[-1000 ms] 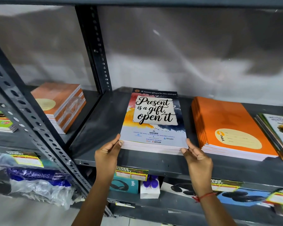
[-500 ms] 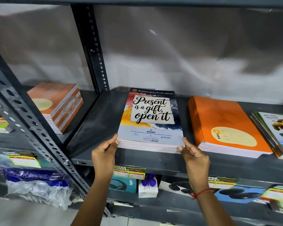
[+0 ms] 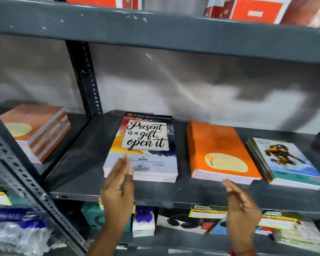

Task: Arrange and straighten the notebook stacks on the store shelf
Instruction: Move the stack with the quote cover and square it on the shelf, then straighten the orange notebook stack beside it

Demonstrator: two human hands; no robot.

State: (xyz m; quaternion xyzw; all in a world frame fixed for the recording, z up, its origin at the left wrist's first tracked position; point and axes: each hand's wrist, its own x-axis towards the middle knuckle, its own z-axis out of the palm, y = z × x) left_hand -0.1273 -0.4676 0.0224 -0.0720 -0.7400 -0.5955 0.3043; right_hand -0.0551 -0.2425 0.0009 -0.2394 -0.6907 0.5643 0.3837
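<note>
A stack of notebooks with a "Present is a gift, open it" cover [image 3: 148, 145] lies flat in the middle of the grey metal shelf [image 3: 174, 194]. To its right sit an orange notebook stack [image 3: 220, 150] and a stack with a cartoon animal cover [image 3: 288, 159]. My left hand [image 3: 118, 191] is blurred, fingers straight, in front of the middle stack's front left corner, holding nothing. My right hand [image 3: 242, 206] is flat and empty, hovering before the shelf edge below the orange stack's front right corner.
A shrink-wrapped orange notebook stack [image 3: 35, 132] sits in the left bay, behind a perforated upright [image 3: 87, 80]. Red boxes [image 3: 253, 10] stand on the shelf above. Headphone boxes [image 3: 183, 220] and price tags [image 3: 207, 213] fill the shelf below, with plastic-wrapped goods [image 3: 15, 231] at lower left.
Both hands let go of the middle stack's front corners and shifted right. The right hand now hovers by the orange stack. The camera tilted up, showing the upper shelf.
</note>
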